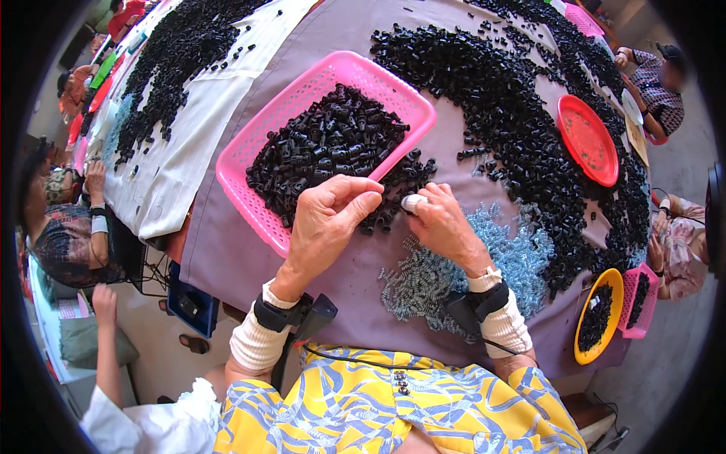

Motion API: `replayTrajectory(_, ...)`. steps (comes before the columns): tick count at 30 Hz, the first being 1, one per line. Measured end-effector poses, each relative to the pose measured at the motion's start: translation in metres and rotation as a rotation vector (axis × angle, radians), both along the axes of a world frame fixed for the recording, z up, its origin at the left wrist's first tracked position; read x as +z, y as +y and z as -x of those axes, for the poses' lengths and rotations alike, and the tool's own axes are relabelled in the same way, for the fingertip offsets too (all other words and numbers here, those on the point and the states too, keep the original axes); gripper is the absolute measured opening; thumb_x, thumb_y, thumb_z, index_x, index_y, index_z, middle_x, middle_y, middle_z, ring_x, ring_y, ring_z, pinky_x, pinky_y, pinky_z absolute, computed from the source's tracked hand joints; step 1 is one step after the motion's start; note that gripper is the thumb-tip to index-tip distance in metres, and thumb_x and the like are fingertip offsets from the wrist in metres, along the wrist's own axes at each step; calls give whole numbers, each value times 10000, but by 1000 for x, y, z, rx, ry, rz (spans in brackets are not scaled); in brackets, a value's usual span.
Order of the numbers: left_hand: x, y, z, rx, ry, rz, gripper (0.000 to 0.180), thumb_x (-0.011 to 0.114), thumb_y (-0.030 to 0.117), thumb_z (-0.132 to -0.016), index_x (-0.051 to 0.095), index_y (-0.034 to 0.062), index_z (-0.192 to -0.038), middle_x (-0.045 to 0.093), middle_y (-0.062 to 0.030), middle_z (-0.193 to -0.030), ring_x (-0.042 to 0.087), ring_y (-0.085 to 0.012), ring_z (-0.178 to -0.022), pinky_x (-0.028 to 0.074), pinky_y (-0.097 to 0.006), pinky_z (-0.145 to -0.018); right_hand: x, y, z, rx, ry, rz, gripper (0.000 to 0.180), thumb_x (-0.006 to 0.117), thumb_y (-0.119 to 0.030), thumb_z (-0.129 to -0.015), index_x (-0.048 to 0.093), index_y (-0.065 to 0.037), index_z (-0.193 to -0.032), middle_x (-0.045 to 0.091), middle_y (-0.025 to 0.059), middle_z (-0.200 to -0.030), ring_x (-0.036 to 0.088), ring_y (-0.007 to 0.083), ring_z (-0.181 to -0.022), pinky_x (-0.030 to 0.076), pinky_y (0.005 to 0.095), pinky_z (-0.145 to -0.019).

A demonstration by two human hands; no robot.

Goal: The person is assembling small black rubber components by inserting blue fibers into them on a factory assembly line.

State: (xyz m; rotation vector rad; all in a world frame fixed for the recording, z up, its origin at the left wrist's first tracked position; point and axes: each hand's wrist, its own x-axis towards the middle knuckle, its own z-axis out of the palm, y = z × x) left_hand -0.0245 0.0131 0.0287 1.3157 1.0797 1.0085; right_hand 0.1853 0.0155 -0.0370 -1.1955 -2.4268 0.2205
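My left hand [327, 219] is closed in a pinch over the near right rim of a pink perforated basket [240, 198]; whatever lies between thumb and finger is too small to make out. The basket holds a heap of small black plastic pieces [333, 140]. Just to the right, my right hand [448, 227] has its fingers curled in, with a white wrapping on one fingertip. What it grips, if anything, is hidden. Loose black pieces [399, 180] lie between the basket and this hand. Small silvery coil springs [514, 253] are piled under and beside my right wrist.
Black pieces [484, 91] spread over the mauve cloth [227, 250] toward the far right, near a red tray [588, 140]. A yellow tray [616, 291] and a small pink basket [649, 303] stand at the right edge. People [72, 227] sit on both sides.
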Motion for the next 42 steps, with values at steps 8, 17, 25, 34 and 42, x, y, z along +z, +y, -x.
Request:
replayTrajectory(8,-13,-3,-26,-117,-242,211,223,644,98,-884,626,-6,-1081,651,-8,-910,576,-50,-777,491,-199,-687,57,-5,-3,-17,547,111,251,724,-33,-675,620,-44,-904,604,80,-763,577,278,-729,452,361,-654)
replayTrajectory(17,-13,8,-27,-70,-294,198,237,655,97,-867,602,6,-1079,652,-32,-838,624,-96,-725,523,-242,-699,51,4,-29,-134,569,164,273,716,-62,-703,601,10,-939,611,121,-814,597,308,-782,469,389,-662)
replayTrajectory(25,-19,9,-22,-60,-284,194,239,654,78,-853,598,-4,-1071,641,-34,-841,620,-96,-727,527,-252,-710,6,-5,-19,-134,-48,90,74,645,-99,-730,592,-64,-768,572,87,-788,550,268,-843,395,388,-774)
replayTrajectory(34,-15,6,-25,-59,-242,195,217,653,65,-846,604,-1,-1048,630,-26,-818,609,-93,-728,514,-244,-706,2,-9,-7,-120,-145,-26,42,605,-66,-703,590,-73,-741,562,79,-760,539,259,-805,378,394,-764)
replayTrajectory(42,-22,3,-29,-85,-280,209,196,639,56,-861,592,13,-1046,636,-35,-878,617,-95,-759,519,-245,-722,28,-11,-14,-202,502,264,114,666,-50,-778,601,11,-849,620,149,-782,603,324,-748,475,398,-642)
